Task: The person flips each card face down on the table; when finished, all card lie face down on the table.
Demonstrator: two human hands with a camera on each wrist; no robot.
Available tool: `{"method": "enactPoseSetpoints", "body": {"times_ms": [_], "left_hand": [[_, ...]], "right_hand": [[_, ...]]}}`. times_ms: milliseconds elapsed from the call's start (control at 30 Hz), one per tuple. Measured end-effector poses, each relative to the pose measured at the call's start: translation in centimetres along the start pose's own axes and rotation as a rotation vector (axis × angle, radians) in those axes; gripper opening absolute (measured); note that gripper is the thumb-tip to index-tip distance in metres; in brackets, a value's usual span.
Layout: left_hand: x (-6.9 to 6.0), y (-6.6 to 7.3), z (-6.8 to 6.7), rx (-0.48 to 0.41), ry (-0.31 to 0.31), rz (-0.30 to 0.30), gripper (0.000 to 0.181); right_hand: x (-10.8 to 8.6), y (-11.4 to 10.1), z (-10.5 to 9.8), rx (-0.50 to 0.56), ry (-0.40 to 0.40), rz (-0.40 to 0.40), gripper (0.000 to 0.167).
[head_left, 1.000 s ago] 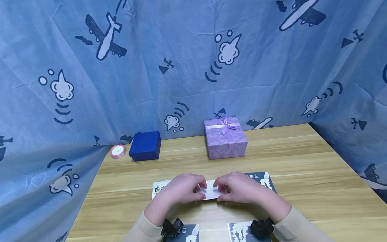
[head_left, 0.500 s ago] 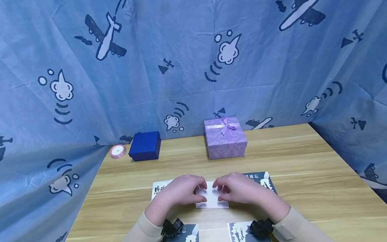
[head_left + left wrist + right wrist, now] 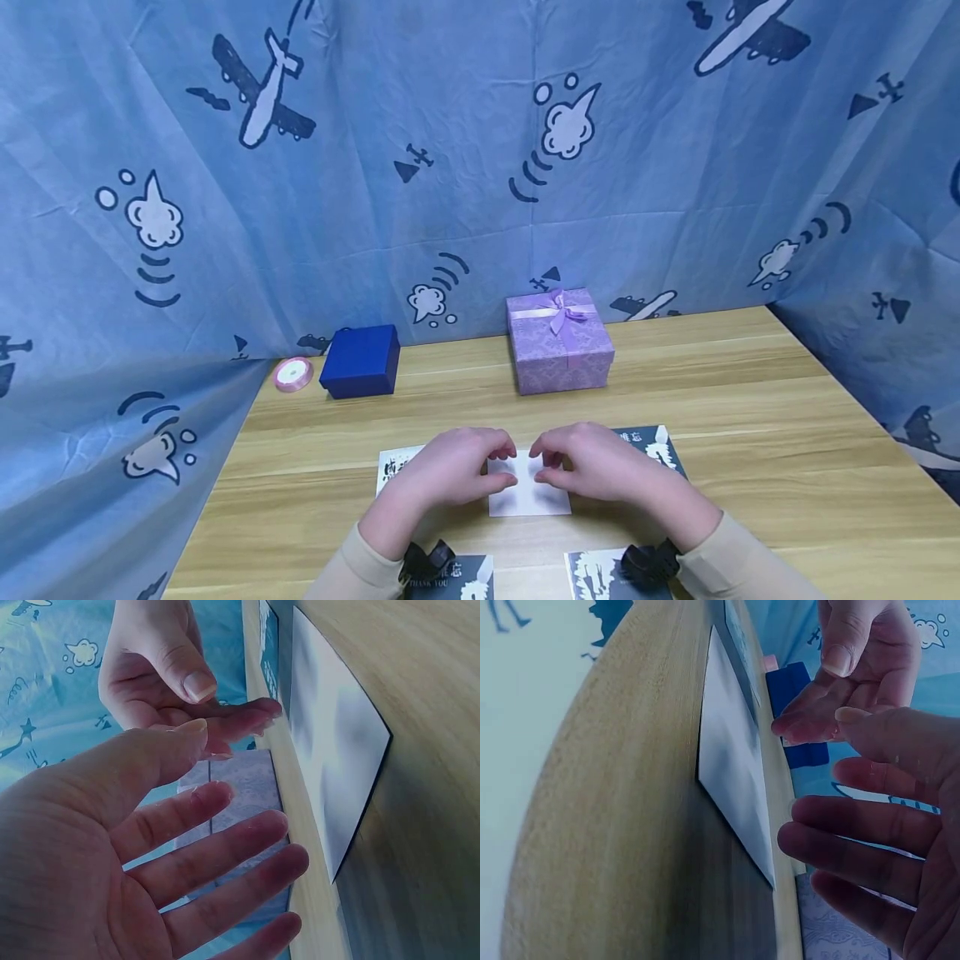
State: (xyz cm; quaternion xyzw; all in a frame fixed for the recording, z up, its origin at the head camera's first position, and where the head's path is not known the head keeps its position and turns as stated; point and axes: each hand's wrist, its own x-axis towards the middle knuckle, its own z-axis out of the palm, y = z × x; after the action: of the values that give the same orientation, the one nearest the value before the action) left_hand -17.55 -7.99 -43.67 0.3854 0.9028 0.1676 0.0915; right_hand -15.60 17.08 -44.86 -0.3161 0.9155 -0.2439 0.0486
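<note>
A plain white card (image 3: pixel 529 498) lies flat on the wooden table between the two hands. My left hand (image 3: pixel 459 468) hovers over the card's left part, fingers loosely bent and holding nothing. Over its right part is my right hand (image 3: pixel 588 463), also relaxed with nothing in it. In the left wrist view the card (image 3: pixel 337 742) shows a gap between it and the left hand's spread fingers (image 3: pixel 247 862). From the right wrist, the card (image 3: pixel 733 757) likewise lies apart from the right hand (image 3: pixel 885 825).
Printed cards lie around: a white one (image 3: pixel 392 463) at left, a dark one (image 3: pixel 660 446) at right, and two near the front, one left (image 3: pixel 468 579), one right (image 3: pixel 592 575). Behind stand a pink ribbon roll (image 3: pixel 292 375), a blue box (image 3: pixel 360 362) and a purple bowed box (image 3: pixel 562 346).
The white card, earlier raised and held between both hands, came down flat on the table as the fingers let go. Both hands have since stayed nearly in place, slightly higher.
</note>
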Motion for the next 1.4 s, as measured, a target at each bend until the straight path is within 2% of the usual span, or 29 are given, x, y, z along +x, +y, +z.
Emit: {"method": "enactPoseSetpoints", "body": {"times_ms": [267, 533, 767, 967, 1233, 1400], "left_hand": [[0.2, 0.2, 0.3, 0.023, -0.008, 0.018, 0.033], [0.8, 1.3, 0.9, 0.067, -0.003, 0.053, 0.037], [1.5, 2.5, 1.8, 0.134, -0.031, 0.069, 0.039], [1.9, 3.1, 2.4, 0.159, -0.036, 0.071, 0.042], [2.5, 3.8, 3.0, 0.217, -0.046, 0.104, 0.05], [2.8, 4.0, 2.7, 0.216, -0.043, 0.072, 0.052]], "right_hand": [[0.0, 0.2, -0.1, -0.023, 0.007, 0.001, 0.02], [-0.4, 0.9, -0.3, -0.037, 0.025, -0.037, 0.017], [-0.8, 1.3, -0.9, -0.046, 0.001, 0.048, 0.02], [-0.9, 1.7, -1.4, -0.064, 0.0, 0.011, 0.021], [-1.5, 3.1, -1.9, -0.073, 0.022, 0.019, 0.027], [-1.8, 3.9, -2.4, -0.081, 0.022, 0.041, 0.03]]}}
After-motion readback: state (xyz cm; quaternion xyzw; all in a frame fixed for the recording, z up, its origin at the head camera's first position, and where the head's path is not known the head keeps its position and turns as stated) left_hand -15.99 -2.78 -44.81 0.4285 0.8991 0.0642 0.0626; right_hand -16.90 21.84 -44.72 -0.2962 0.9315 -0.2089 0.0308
